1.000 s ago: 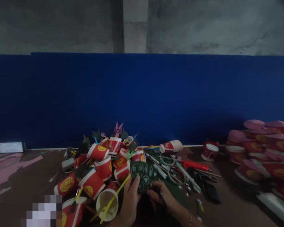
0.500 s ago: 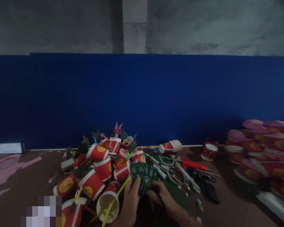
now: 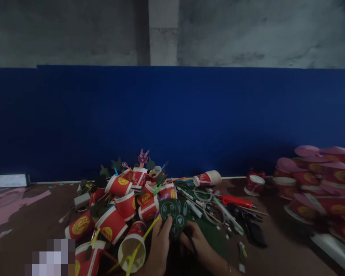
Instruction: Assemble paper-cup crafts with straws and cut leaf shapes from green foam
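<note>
My left hand [image 3: 160, 242] pinches a dark green paper piece [image 3: 170, 213] with a white-drawn face, hearts and ear shapes on it, the thumb lying on its front. Close by on the right, my right hand [image 3: 194, 240] is curled at the paper's lower right edge, with a dark loop, perhaps a scissors handle, around its fingers; the blades are hidden. Left of my left hand lies a red and white paper cup [image 3: 133, 245] with a yellow strip [image 3: 138, 247] across its mouth. A larger dark green sheet [image 3: 215, 237] lies under and beyond my right hand.
Red paper cups [image 3: 110, 224] are heaped on the left. More cups with pink tops [image 3: 316, 166] are stacked at the right. Pens, a coiled tube, a red tool [image 3: 238, 201] and a black object [image 3: 256, 233] lie right of centre. A blue panel [image 3: 172, 122] stands behind.
The green paper has turned and shifted very slightly in my left hand. My right hand has moved a little along its lower right edge.
</note>
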A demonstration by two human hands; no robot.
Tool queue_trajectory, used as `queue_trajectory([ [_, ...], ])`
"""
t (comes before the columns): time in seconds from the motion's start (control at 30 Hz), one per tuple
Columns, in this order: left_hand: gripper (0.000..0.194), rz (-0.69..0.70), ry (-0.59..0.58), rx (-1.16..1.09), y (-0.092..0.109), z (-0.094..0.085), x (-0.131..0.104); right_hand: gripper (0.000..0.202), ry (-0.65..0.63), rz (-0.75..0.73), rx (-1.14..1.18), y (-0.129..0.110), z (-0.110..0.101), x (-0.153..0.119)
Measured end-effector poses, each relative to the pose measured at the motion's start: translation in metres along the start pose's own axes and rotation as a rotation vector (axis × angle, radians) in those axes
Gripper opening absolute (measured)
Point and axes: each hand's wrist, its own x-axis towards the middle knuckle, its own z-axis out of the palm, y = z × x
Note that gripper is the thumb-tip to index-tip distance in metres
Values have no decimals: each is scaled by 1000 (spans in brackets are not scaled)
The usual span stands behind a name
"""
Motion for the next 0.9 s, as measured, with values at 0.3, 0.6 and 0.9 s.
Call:
queue_trajectory([
  [0.3,40,5,14,-6,5,4,-2,36,79,28,51,9,6,0],
  [0.6,34,-24,-5,-60,6,7,-8,44,148,20,100,9,8,-1],
  [0.9,24,-19,-82,-143,10,6,-10,41,96,25,115,4,11,0],
])
